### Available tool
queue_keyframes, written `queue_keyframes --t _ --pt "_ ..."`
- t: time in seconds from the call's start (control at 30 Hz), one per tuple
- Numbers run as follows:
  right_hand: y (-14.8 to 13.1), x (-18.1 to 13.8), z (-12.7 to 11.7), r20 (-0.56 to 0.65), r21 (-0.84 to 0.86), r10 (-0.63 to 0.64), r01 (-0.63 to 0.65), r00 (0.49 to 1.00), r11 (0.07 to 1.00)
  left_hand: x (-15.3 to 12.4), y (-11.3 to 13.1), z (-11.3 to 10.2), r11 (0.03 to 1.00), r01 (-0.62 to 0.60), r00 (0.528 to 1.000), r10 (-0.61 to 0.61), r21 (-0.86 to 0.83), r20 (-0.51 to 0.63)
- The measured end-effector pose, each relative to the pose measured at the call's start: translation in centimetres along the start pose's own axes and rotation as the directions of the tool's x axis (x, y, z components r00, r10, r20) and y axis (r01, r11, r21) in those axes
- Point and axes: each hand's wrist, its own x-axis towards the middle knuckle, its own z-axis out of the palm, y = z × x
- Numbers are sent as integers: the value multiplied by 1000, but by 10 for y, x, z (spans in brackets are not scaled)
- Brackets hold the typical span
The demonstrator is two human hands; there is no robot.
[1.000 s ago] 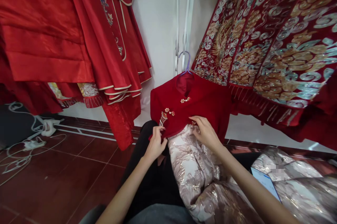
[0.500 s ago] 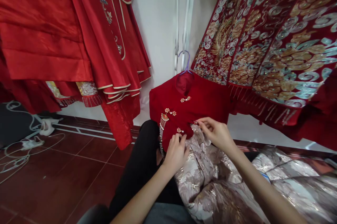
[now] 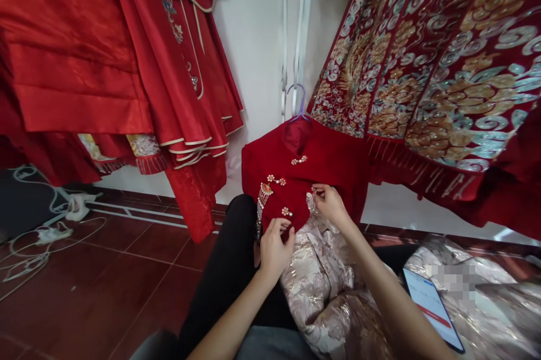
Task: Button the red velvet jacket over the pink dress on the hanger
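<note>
A dark red velvet jacket [image 3: 329,160] hangs on a purple hanger [image 3: 299,102] against the white wall, with gold knot buttons [image 3: 298,160] and a beaded tassel [image 3: 262,195] down its front. My left hand [image 3: 274,244] pinches the jacket's lower front edge near the bottom button [image 3: 286,212]. My right hand [image 3: 332,203] pinches the other front edge a little higher, fingers closed on the cloth. Below both hands a pale pink and gold brocade skirt [image 3: 321,287] falls across my lap.
Red satin robes [image 3: 127,67] hang at the left. A heavy red garment with gold and silver embroidery [image 3: 443,61] hangs at the right. A phone [image 3: 431,306] lies on the brocade at the lower right. White cables [image 3: 51,225] lie on the dark red floor tiles.
My left hand shifted right along the jacket's hem toward the bottom button. My right hand rose slightly and pinched the front edge. The phone came back into view.
</note>
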Motion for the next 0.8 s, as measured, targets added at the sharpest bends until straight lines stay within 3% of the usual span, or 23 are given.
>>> queue_keyframes --t 0.13,0.4,0.47,0.57,0.67,0.8 --pt "8 0 -3 90 85 82 -90 993 992 3 -5 -1 989 115 992 -119 -91 -39" --pt "9 -2 -34 427 379 14 -193 904 905 29 5 -9 987 111 994 -108 -116 35" --pt "10 -3 -33 455 373 12 -203 890 905 37 7 -11 993 96 992 -91 -62 84" --pt "9 -3 -29 414 334 -1 -150 910 931 43 7 -12 997 10 988 -20 73 151" --pt "-2 -4 -33 386 373 -76 -81 920 924 41 6 -11 985 -68 989 45 161 139" --pt "-40 -13 -54 506 549 -228 -106 832 829 39 4 -7 988 -66 997 59 136 55"
